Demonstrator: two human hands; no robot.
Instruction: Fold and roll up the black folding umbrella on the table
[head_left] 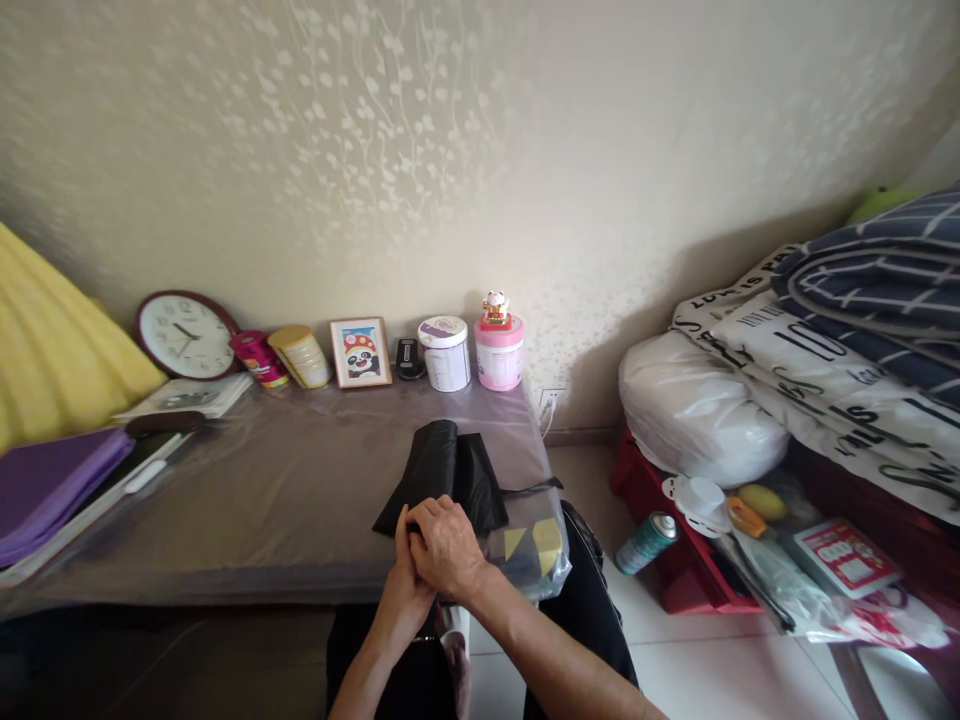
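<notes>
At the table's front edge my right hand (448, 545) lies folded over my left hand (410, 568), with the fingers of both closed together. No object shows between them. Just beyond my fingers, a folded black piece of thin, shiny material (435, 465) rests on the table, perhaps a bag; I cannot tell for sure. A narrow black strip (534, 488) stretches from it toward the right edge. My hands hide its near corner, so I cannot tell whether they touch it.
Along the wall stand a clock (187, 335), a pink can (259, 358), a yellow-lidded jar (300, 355), a panda picture frame (361, 353), a white tub (445, 355) and a pink tub (500, 358) topped by a cat figurine (496, 309). A spray can (646, 543) stands on the floor.
</notes>
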